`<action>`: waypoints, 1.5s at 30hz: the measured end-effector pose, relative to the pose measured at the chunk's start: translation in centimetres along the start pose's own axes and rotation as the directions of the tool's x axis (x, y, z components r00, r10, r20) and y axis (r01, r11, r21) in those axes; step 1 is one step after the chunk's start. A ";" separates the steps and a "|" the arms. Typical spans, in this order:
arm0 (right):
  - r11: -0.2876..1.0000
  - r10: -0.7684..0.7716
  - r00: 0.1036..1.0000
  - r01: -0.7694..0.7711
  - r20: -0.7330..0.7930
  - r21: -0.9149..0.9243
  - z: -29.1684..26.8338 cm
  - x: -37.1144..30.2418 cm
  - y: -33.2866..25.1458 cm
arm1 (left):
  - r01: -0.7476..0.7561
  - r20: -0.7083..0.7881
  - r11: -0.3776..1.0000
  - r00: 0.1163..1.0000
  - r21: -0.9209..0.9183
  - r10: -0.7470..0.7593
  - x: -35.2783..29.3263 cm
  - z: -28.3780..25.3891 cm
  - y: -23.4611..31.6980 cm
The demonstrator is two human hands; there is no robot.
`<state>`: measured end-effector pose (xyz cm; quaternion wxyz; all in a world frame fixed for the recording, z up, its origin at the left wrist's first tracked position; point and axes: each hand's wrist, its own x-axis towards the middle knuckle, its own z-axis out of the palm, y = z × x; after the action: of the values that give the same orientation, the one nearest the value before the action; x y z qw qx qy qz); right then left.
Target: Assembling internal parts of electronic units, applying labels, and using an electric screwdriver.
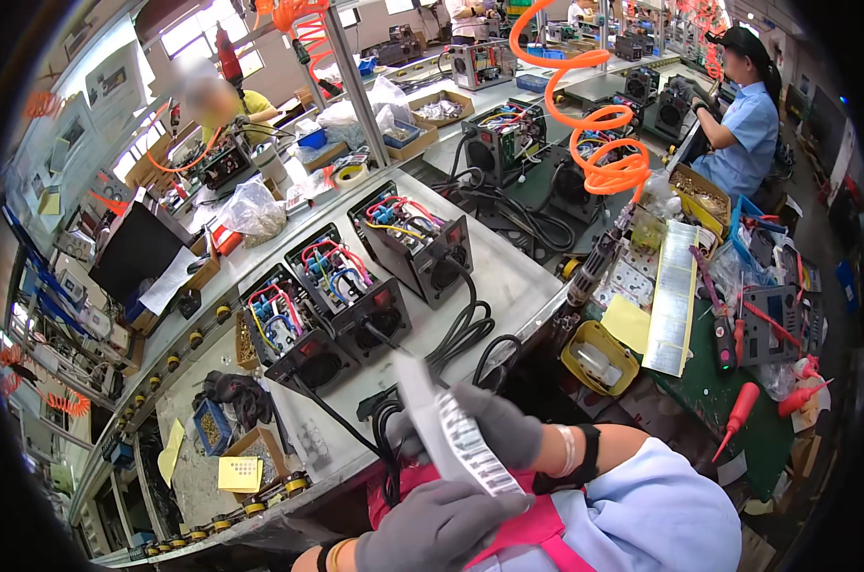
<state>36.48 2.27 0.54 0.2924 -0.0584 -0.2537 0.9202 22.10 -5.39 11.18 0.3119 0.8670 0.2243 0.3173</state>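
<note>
Head view: by the gray-gloved left hand (441, 526), the low end of a white sheet (472, 448) is pinched. The fingers of this hand are bent and pressed close together, and they are pointed to the right. Its back is turned up, and its arm is brought in from the bottom edge. The gray-gloved right hand (498, 421) is held a bit higher, just behind the sheet. Its arm is reached across from the right, and it is bent so that the hand is pointed to the left. Some of its fingers are hidden by the sheet, so it cannot be told if they are closed on it or only rested there. A black band (591, 450) is worn on the right arm, near a blue sleeve (651, 500).

The white sheet is held on a slant, in front of the pink apron (558, 548) and near the table (494, 253) edge. Rows of small black marks are seen on it, and its top end is blurred. Past the hands, three black boxes are lined up on the table: a left box (313, 357), a middle box (379, 319) and a right box (441, 253). Colored wires are seen in their open tops. Black cords (465, 338) are looped beside them. To the right, a yellow bin (586, 336) is placed near a red screwdriver (740, 410).
</note>
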 end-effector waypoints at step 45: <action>-0.250 -0.475 0.860 0.069 0.184 -0.966 -5.8 8.0 -1.9 | 0.891 -0.775 0.446 0.222 -0.085 -0.591 -14.4 -6.2 -25.2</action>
<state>32.33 10.63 -3.20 0.3740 -0.3221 -0.8223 0.2834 2.96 6.32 -8.21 0.1366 0.4847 0.7763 0.3792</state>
